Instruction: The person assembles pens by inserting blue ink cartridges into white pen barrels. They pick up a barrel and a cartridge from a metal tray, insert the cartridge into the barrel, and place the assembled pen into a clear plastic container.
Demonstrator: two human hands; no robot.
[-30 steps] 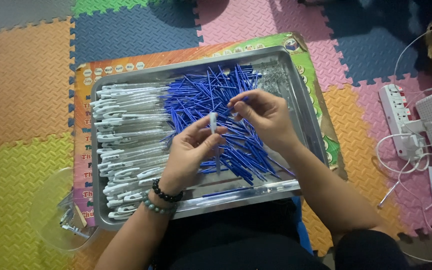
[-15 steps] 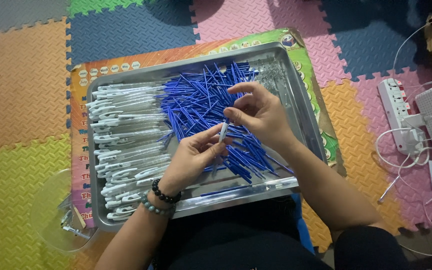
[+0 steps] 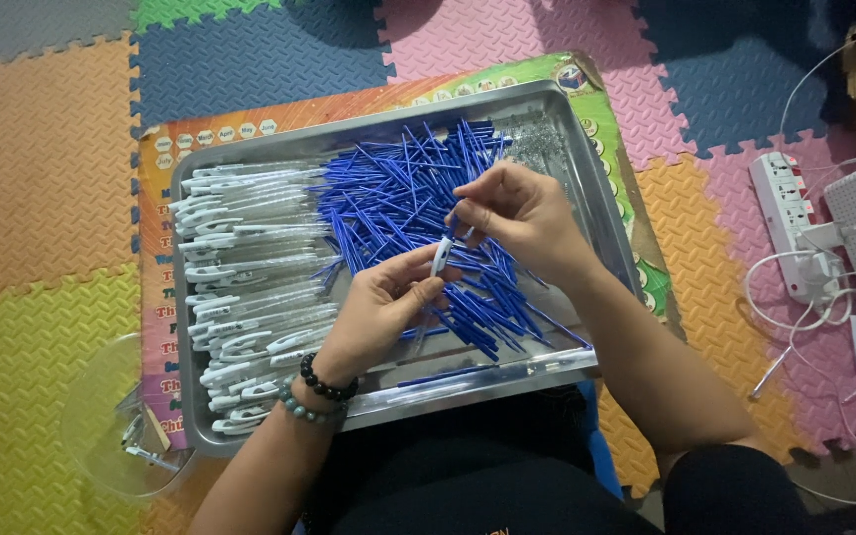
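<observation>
Left hand fingers pinched a light, stiff white pen barrel mid-length; right hand fingers gripped a thin, bendable blue refill near its end.

A white pen barrel stands tilted, nearly upright, above the middle of a metal tray. A thin blue refill enters its upper end. Beneath them lies a loose heap of blue refills, with white pen barrels piled on the tray's left side.
</observation>
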